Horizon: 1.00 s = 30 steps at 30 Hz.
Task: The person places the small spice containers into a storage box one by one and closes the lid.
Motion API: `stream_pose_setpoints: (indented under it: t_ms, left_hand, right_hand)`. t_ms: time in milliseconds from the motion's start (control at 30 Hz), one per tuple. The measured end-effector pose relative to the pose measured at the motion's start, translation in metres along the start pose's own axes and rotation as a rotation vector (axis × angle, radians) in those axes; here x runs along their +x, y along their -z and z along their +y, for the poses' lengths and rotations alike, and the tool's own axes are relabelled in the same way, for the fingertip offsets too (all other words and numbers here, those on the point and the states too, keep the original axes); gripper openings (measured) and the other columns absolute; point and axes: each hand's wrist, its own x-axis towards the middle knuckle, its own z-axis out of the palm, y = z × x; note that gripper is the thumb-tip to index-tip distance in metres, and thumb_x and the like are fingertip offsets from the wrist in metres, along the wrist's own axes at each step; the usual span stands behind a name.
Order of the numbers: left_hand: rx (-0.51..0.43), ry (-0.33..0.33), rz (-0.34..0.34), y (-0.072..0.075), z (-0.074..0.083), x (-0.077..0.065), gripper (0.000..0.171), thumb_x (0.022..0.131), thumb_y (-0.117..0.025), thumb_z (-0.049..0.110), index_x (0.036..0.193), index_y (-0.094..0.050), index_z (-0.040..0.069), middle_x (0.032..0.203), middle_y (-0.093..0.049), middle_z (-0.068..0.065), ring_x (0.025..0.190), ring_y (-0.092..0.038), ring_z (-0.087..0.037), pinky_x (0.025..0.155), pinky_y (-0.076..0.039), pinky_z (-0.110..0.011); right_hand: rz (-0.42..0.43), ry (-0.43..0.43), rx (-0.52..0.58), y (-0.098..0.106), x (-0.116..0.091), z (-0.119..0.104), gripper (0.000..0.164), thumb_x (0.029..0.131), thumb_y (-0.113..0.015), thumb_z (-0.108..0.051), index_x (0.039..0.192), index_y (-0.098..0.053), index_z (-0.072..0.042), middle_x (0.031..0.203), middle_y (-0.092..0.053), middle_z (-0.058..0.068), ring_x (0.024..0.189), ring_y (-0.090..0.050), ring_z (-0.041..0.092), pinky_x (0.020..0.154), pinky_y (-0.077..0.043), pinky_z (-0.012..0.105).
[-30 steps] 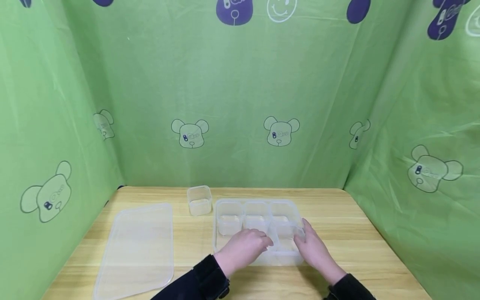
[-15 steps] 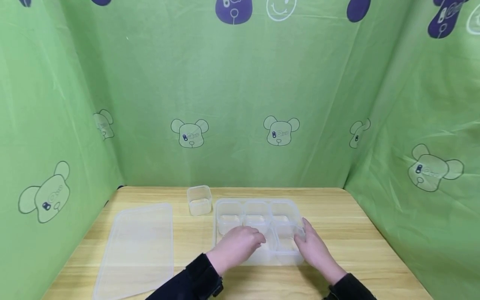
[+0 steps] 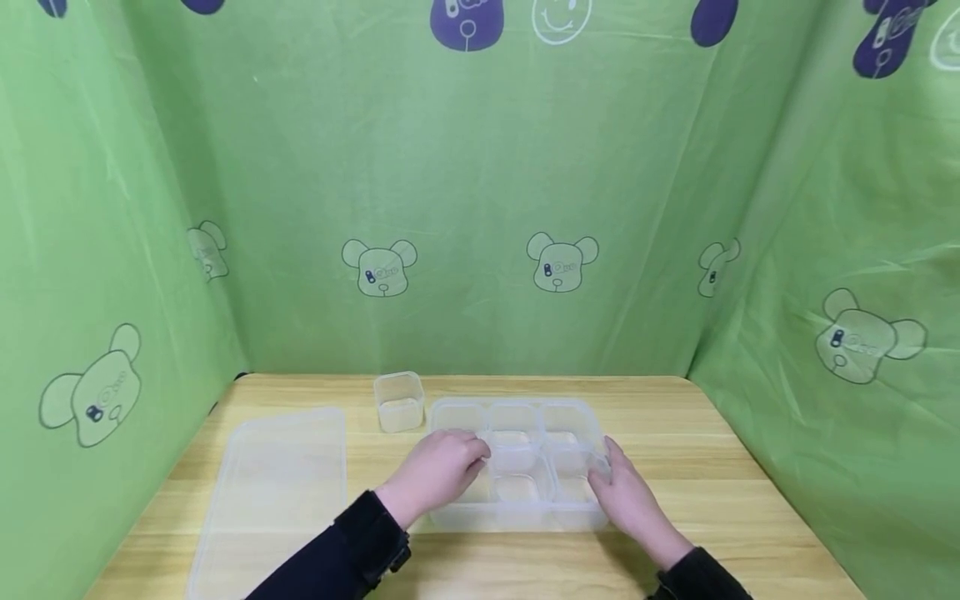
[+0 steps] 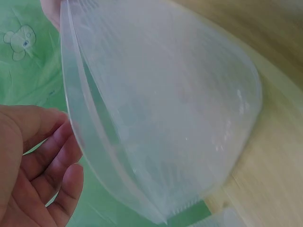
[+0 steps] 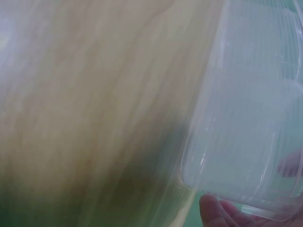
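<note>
A clear plastic storage box (image 3: 525, 518) stands on the table, with several small clear square cups (image 3: 517, 487) fitted inside. My right hand (image 3: 633, 504) grips the box's right wall, thumb over the rim and fingers outside; the right wrist view shows its fingers (image 5: 220, 213) at the box's corner. Over the box's left part is my left hand (image 3: 438, 471), hiding the compartment beneath. In the left wrist view its fingers (image 4: 52, 142) curve loosely with nothing between them, one fingertip right at the rim of the box (image 4: 165, 104).
One more clear square cup (image 3: 400, 402) stands behind the box's left corner. A flat translucent lid (image 3: 277, 492) lies on the wooden table (image 3: 675, 425) to the left, partly under the left sleeve (image 3: 337, 542). Green printed cloth (image 3: 480, 167) hangs around the table.
My left hand has moved left along the box, from the front middle cup to the left part, and that cup now shows fully. My right hand keeps its grip.
</note>
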Motion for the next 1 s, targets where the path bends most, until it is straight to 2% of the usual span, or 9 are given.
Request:
stream_pose_setpoints:
  t_ms: [200, 567, 767, 1000]
  left_hand:
    - [-0.01, 0.059, 0.026, 0.007, -0.014, -0.001, 0.005, 0.091, -0.071, 0.011, 0.095, -0.073, 0.012, 0.089, -0.071, 0.001, 0.083, -0.067, -0.016, 0.078, -0.055, -0.032]
    - [0.015, 0.192, 0.05, 0.007, -0.053, -0.005, 0.015, 0.089, -0.072, 0.009, 0.104, -0.072, 0.009, 0.097, -0.07, -0.003, 0.09, -0.067, -0.022, 0.081, -0.055, -0.038]
    - [0.018, 0.281, 0.032, 0.007, -0.073, -0.009, 0.02, 0.089, -0.071, 0.008, 0.109, -0.07, 0.006, 0.104, -0.07, -0.008, 0.099, -0.065, -0.027, 0.09, -0.052, -0.044]
    - [-0.004, 0.374, 0.044, 0.003, -0.087, -0.012, 0.025, 0.09, -0.069, 0.006, 0.114, -0.068, 0.004, 0.113, -0.068, -0.012, 0.11, -0.062, -0.033, 0.098, -0.047, -0.049]
  right_hand:
    - [0.002, -0.002, -0.002, -0.001, 0.0, 0.001, 0.072, 0.103, -0.047, -0.021, 0.153, -0.009, 0.012, 0.154, -0.021, 0.039, 0.138, -0.028, 0.054, 0.112, -0.024, 0.062]
    - [0.01, 0.003, -0.014, 0.0, 0.0, 0.0, 0.072, 0.102, -0.047, -0.022, 0.153, -0.01, 0.012, 0.153, -0.022, 0.039, 0.138, -0.029, 0.054, 0.112, -0.025, 0.063]
    - [0.007, 0.002, -0.009, 0.0, 0.0, 0.001, 0.072, 0.102, -0.048, -0.021, 0.153, -0.01, 0.012, 0.154, -0.021, 0.038, 0.138, -0.029, 0.054, 0.112, -0.025, 0.063]
    - [0.015, -0.001, -0.001, -0.001, 0.001, 0.002, 0.072, 0.102, -0.048, -0.022, 0.154, -0.01, 0.011, 0.155, -0.021, 0.037, 0.139, -0.028, 0.054, 0.112, -0.024, 0.063]
